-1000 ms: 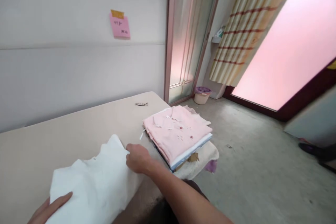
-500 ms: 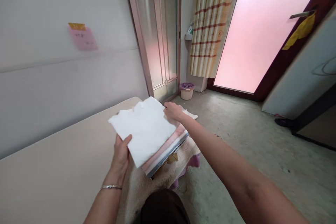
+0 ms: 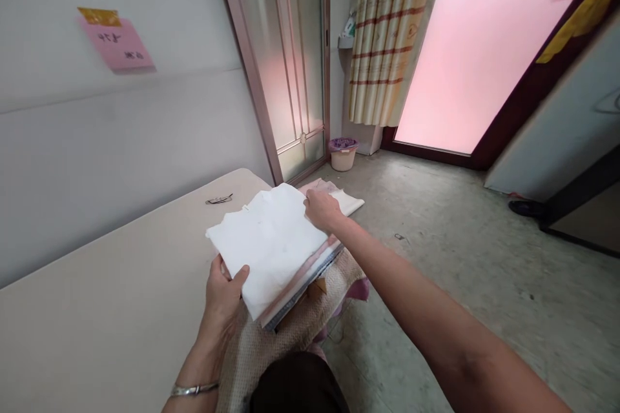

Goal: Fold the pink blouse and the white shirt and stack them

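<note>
A folded white shirt (image 3: 268, 239) lies on top of a stack of folded clothes with pink, white and blue-grey edges (image 3: 303, 284). My left hand (image 3: 225, 290) grips the shirt's left edge, thumb on top and fingers underneath. At the opposite edge, my right hand (image 3: 322, 208) is closed on the white cloth, its fingertips partly hidden. Pale pink and cream cloth (image 3: 347, 201) sticks out beyond my right hand. Under the stack, a brown piece (image 3: 317, 288) shows above a cream textured cloth (image 3: 290, 326).
The beige table (image 3: 121, 310) runs along the wall to my left, with a small dark clip-like item (image 3: 219, 199) on it. A pink bin (image 3: 343, 158) stands by the glass sliding door (image 3: 303, 77). Concrete floor (image 3: 450, 226) extends to the right.
My view has shifted, and the small dark item on the table now shows beyond the shirt. Both hands keep hold of the white shirt, its left side slightly lower in view.
</note>
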Available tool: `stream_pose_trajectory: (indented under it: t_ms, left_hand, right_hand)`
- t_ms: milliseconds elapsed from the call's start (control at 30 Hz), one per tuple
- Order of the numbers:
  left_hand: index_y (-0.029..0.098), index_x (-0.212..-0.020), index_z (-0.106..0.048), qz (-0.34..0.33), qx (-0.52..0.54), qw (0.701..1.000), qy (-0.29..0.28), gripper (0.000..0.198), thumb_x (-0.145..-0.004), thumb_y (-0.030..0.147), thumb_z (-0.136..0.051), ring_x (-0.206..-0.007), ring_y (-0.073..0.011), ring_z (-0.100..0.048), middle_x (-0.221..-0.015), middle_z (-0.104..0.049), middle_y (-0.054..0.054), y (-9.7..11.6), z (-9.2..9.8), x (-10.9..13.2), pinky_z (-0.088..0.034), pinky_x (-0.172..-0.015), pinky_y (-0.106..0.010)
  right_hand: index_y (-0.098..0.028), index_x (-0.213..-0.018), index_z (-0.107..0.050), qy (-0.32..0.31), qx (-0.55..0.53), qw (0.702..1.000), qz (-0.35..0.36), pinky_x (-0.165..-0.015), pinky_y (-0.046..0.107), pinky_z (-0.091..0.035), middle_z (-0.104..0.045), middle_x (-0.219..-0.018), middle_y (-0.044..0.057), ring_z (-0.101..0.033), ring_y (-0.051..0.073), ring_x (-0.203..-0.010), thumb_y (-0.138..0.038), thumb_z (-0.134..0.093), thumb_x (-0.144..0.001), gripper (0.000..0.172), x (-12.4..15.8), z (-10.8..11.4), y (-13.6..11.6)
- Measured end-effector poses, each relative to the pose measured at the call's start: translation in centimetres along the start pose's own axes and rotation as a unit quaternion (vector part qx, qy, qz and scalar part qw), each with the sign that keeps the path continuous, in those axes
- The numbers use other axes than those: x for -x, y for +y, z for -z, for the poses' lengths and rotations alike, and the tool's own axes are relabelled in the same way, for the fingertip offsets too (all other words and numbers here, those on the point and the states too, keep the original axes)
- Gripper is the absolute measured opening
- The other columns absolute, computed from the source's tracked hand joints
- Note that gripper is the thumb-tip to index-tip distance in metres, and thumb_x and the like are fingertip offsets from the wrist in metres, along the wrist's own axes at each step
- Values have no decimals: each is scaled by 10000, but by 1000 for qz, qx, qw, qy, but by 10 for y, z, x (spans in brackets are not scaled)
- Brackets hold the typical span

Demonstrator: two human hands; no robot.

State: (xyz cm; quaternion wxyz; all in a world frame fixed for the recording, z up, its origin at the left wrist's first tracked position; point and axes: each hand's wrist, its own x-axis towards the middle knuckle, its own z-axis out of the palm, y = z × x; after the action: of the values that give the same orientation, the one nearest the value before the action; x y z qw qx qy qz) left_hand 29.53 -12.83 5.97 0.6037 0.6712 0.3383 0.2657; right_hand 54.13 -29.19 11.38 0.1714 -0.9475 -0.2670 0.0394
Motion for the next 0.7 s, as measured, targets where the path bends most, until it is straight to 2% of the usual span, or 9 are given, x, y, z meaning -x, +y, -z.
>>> stream_pose_trajectory:
  t_ms: [200,267,333,367,433,500,567,633,700]
  left_hand:
    - [170,-1387,-451,-5,-57,998,13,671,-795,273,-750,-1079,-221,-670,-1260,-656,-147,-22,-9,-3,-529,-952,-367]
    - [166,-1415,-421,-10,-81,997,16,670,-828,294,-719,-1057,-219,-679,-1236,-667,-145,-20,-6,1,-532,-935,-360]
    - [151,-1443,-393,-7,-171,985,18,672,-864,335,-679,-1029,-250,-686,-1160,-692,-145,-11,0,7,-532,-922,-393]
    - [146,-1460,-377,-8,-241,970,25,672,-885,363,-649,-1027,-278,-684,-1125,-699,-146,-3,4,10,-528,-918,-425]
    - [139,-1495,-342,-47,-384,920,54,663,-935,419,-558,-1087,-334,-653,-1141,-684,-168,16,8,13,-506,-935,-479]
    - [124,-1516,-327,-147,-478,863,73,635,-982,448,-446,-1233,-350,-565,-1294,-611,-205,37,4,6,-448,-1025,-489]
    - [91,-1515,-347,-241,-523,815,64,623,-1010,455,-367,-1372,-337,-433,-1464,-479,-228,52,-8,-10,-348,-1134,-463]
    - [63,-1506,-377,-256,-552,792,49,635,-1021,469,-327,-1445,-353,-322,-1549,-376,-240,56,-28,-30,-259,-1184,-498]
    - [55,-1503,-391,-206,-570,794,41,674,-1021,517,-304,-1467,-408,-262,-1575,-323,-265,45,-48,-44,-226,-1166,-603]
  right_hand:
    - [-133,-1164,-614,-9,27,999,-16,-838,343,-467,-679,-1143,175,-654,273,-1058,-252,-399,-984,305,10,-15,5]
    - [-141,-1185,-603,-9,34,999,-21,-852,346,-467,-670,-1169,174,-649,266,-1071,-262,-382,-996,315,12,-20,7]
    - [-141,-1191,-599,-7,41,999,-25,-860,353,-465,-670,-1160,175,-650,265,-1063,-269,-367,-1005,324,15,-19,10]
    - [-134,-1185,-601,-3,45,999,-26,-863,360,-463,-673,-1138,179,-652,269,-1053,-264,-363,-1006,325,16,-18,11]
    - [-104,-1181,-597,10,54,998,-29,-885,387,-451,-666,-1116,205,-643,288,-1061,-236,-361,-1002,324,17,-11,7]
    - [-74,-1220,-571,38,65,997,-25,-948,425,-418,-628,-1179,248,-592,316,-1145,-230,-361,-1004,340,16,-3,-6]
    - [-86,-1278,-538,63,69,996,-2,-1007,457,-378,-579,-1273,257,-519,329,-1227,-303,-350,-1024,384,10,1,-30]
    - [-157,-1330,-521,53,57,996,36,-1037,486,-359,-545,-1359,216,-471,327,-1267,-434,-316,-1039,451,2,-6,-56]
    - [-219,-1413,-472,27,36,997,56,-1079,540,-314,-461,-1483,180,-395,341,-1347,-553,-277,-1028,546,-7,-24,-76]
